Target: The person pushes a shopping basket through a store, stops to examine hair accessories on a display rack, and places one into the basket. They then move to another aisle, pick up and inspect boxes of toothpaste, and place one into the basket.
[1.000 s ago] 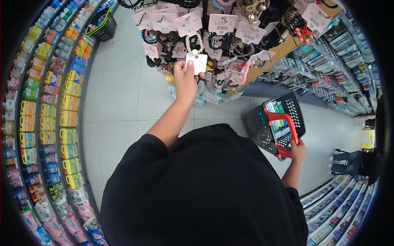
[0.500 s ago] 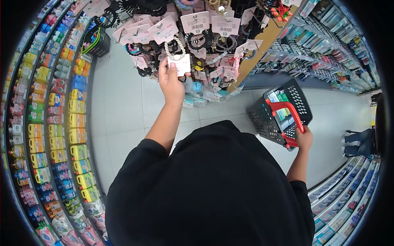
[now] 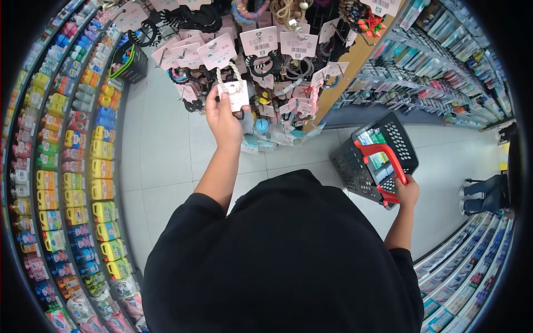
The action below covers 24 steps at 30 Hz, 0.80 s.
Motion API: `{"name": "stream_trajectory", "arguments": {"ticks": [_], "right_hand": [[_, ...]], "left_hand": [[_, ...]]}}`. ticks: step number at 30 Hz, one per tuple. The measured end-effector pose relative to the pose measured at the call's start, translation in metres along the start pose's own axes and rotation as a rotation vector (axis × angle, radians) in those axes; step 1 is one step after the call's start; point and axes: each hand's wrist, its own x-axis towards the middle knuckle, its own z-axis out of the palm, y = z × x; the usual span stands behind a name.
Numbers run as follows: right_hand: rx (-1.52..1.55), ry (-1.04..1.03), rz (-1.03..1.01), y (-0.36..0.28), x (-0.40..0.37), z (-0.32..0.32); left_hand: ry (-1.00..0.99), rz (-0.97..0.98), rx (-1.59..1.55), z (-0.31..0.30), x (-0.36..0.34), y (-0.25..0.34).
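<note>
Hands apart: pinching a white card (image 3: 239, 99) in the left hand (image 3: 226, 130), thumb against fingers, beside a cream braided loop (image 3: 236, 72), below a pink tag (image 3: 217, 51) on the display; wrapping the right hand (image 3: 407, 192) around the basket's (image 3: 353, 171) red handle (image 3: 392, 156).

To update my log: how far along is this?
Done: goods lie in the basket. In hand: the left hand holds a white card by the hair ties; the right hand, the handle. Left: that card is not in the basket; anything more, I cannot tell.
</note>
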Motion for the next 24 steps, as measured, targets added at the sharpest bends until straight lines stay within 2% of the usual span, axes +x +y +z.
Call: {"name": "stream_trajectory", "arguments": {"ticks": [4, 7, 8, 9, 10, 12, 13, 15, 18, 19, 21, 24], "right_hand": [[0.012, 0.011, -0.019, -0.003, -0.002, -0.001], [0.068, 0.033, -0.049, 0.008, 0.002, 0.006], [0.081, -0.035, -0.051, 0.017, 0.008, 0.013], [0.063, -0.034, -0.019, 0.013, 0.004, 0.007], [-0.015, -0.041, 0.038, 0.005, 0.0, -0.001], [0.025, -0.11, 0.095, -0.007, -0.003, -0.017], [0.008, -0.11, 0.065, -0.009, -0.005, -0.021], [0.003, -0.118, 0.074, -0.012, -0.005, -0.022], [0.076, -0.172, 0.11, -0.001, 0.001, -0.014], [0.076, -0.174, 0.103, -0.002, 0.001, -0.015], [0.071, -0.177, 0.089, -0.003, 0.001, -0.019], [0.095, -0.229, 0.093, 0.001, 0.007, -0.018]], "left_hand": [[-0.012, -0.036, 0.033, -0.006, 0.001, -0.008], [0.051, -0.059, -0.046, -0.008, 0.004, -0.021], [0.078, -0.066, 0.003, -0.019, 0.012, -0.032], [-0.024, 0.129, 0.434, -0.051, 0.028, -0.063], [-0.024, -0.052, 0.29, -0.038, 0.024, -0.051], [0.071, -0.132, 0.266, -0.026, 0.029, -0.051], [0.066, -0.156, 0.216, -0.021, 0.029, -0.047], [0.036, -0.224, 0.089, -0.039, 0.05, -0.076], [0.023, -0.173, 0.197, -0.058, 0.054, -0.09], [0.077, -0.124, 0.202, -0.051, 0.049, -0.086], [0.189, -0.031, 0.206, -0.033, 0.031, -0.074], [0.223, 0.038, 0.31, -0.015, -0.022, -0.067]]}}
